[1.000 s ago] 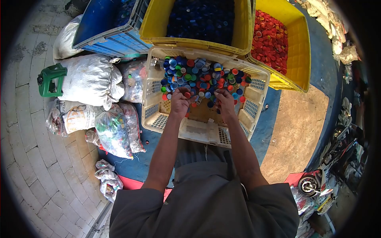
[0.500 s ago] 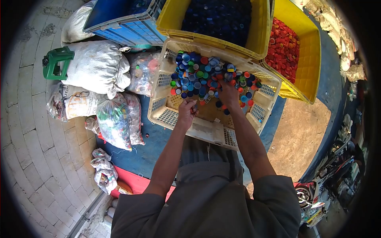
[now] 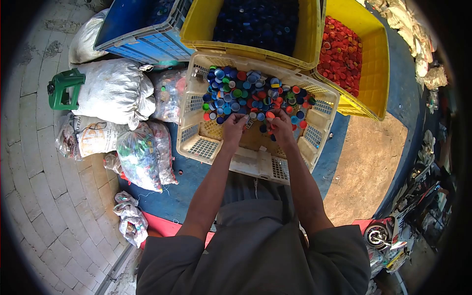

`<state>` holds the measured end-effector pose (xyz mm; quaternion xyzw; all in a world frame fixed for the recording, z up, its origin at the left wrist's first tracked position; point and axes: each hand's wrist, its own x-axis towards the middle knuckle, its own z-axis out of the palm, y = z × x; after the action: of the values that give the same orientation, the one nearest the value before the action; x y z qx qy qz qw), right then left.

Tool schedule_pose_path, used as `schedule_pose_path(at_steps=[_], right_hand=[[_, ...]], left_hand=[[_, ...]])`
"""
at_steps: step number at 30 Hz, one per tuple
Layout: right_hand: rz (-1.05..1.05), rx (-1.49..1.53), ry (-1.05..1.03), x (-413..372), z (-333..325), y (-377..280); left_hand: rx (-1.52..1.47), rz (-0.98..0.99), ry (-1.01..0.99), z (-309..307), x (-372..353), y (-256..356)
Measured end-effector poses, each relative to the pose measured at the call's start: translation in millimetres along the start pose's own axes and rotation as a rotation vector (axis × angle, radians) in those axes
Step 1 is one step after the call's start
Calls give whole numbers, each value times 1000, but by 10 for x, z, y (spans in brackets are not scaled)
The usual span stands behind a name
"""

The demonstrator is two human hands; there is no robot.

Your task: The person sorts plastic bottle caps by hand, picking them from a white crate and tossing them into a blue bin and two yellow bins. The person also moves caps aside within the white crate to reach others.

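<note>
A white plastic crate (image 3: 223, 151) stands in front of me, with mixed bottle caps (image 3: 236, 93) heaped toward its far side, mostly blue, with red, green and white among them. My right hand (image 3: 281, 127) is over the near edge of the heap, its fingers closed on a red bottle cap (image 3: 270, 115). To its left, my left hand (image 3: 234, 129) is held over the crate with fingertips pinched together. What it holds, if anything, I cannot make out. A small pale piece with holes (image 3: 249, 124) lies between the hands.
Beyond the crate are a yellow bin (image 3: 204, 42) of dark blue caps, a yellow bin (image 3: 376, 64) of red caps and a blue bin (image 3: 142, 44). Stuffed sacks (image 3: 110, 91) and a green plastic container (image 3: 66, 88) are at left. Brown board (image 3: 366, 167) lies at right.
My right hand has drawn back from the heap toward me, and a red cap now shows in its fingers. My left hand has shifted slightly up beside it. The view has moved a little.
</note>
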<state>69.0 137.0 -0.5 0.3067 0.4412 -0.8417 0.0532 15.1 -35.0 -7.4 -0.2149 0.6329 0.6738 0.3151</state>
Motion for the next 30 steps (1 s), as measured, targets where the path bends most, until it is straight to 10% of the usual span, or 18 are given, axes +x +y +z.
schedule_pose_path(at_steps=[10, 25, 30], right_hand=[[4, 339, -124, -426, -246, 48], [58, 414, -98, -590, -306, -22], [62, 339, -69, -573, -253, -45]], left_hand=[[1044, 648, 44, 167, 472, 46], [1409, 664, -123, 200, 601, 225], [1075, 757, -29, 113, 423, 226]])
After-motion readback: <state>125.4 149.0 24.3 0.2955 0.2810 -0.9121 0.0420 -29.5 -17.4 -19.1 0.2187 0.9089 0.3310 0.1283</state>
